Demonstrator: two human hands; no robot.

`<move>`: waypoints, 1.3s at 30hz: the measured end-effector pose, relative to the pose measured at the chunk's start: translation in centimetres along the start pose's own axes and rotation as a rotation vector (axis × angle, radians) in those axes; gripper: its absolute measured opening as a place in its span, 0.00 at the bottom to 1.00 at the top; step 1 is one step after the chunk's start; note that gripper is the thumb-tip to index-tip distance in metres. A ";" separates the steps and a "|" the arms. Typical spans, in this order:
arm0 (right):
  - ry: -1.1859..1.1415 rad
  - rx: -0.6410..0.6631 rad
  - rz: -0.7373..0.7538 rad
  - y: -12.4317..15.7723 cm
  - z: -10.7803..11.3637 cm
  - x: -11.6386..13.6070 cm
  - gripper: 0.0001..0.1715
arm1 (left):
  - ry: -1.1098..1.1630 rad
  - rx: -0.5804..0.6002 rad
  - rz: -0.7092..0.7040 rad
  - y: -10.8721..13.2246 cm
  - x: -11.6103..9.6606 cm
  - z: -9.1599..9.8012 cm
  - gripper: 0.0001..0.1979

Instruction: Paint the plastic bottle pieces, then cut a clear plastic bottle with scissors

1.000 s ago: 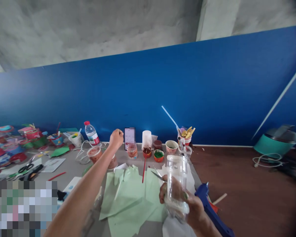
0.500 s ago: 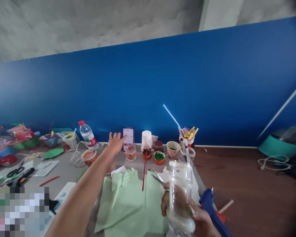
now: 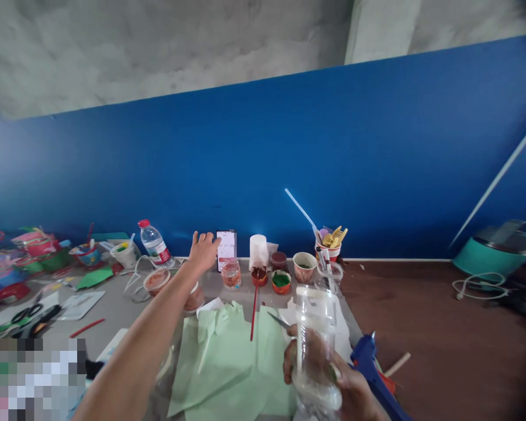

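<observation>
My left hand [image 3: 202, 251] reaches far forward with its fingers apart. Its fingertips are at the left edge of an upright phone [image 3: 226, 248] with a lit screen; I cannot tell whether they touch it. Low in the view, my right hand [image 3: 353, 383] is wrapped round a clear plastic bottle [image 3: 316, 339], seen through its wall. A pointed metal blade [image 3: 279, 320] sticks out to the left by the right fingers; its handle is hidden. Below lie light green paper sheets [image 3: 228, 374], and a thin red stick [image 3: 254, 316] leans from a small cup of dark red paint [image 3: 259, 277].
Behind the sheets stand a cup of green paint [image 3: 281, 282], a paper cup [image 3: 304, 266] and a cup of yellow utensils [image 3: 333, 240]. A blue glue gun [image 3: 366, 351] lies right of the bottle. Farther left are a red-capped water bottle [image 3: 155, 242] and scissors [image 3: 28, 313].
The view has shifted slightly. My left hand stays by the phone, its fingers a little closer to the screen. My right hand still holds the bottle.
</observation>
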State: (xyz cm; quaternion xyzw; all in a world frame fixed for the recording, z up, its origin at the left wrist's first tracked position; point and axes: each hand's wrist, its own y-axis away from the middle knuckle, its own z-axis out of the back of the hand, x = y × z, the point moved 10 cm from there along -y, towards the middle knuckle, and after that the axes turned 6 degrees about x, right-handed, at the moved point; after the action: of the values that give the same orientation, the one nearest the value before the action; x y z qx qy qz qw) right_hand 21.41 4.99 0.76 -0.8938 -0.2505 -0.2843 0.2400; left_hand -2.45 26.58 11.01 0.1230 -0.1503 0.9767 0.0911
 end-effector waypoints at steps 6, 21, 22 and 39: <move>-0.037 0.071 0.027 -0.4 -1.6 0.4 0.35 | 0.076 -0.165 -0.011 2.6 -1.0 6.3 0.16; -0.026 0.116 0.027 -0.3 -2.4 0.1 0.34 | 0.015 0.008 -0.087 7.6 -2.7 11.1 0.17; -0.022 0.117 0.032 -0.3 -2.4 0.1 0.34 | -0.004 0.017 -0.081 7.4 -2.6 10.7 0.17; -0.057 0.025 0.022 -0.5 -0.2 -0.2 0.34 | 0.019 0.056 0.126 2.7 0.2 2.4 0.22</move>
State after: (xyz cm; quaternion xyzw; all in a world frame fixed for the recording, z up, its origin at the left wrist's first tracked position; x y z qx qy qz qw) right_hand 20.89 5.21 0.95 -0.9011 -0.2510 -0.2530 0.2469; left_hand -2.69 23.27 12.58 0.1067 -0.1297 0.9854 0.0273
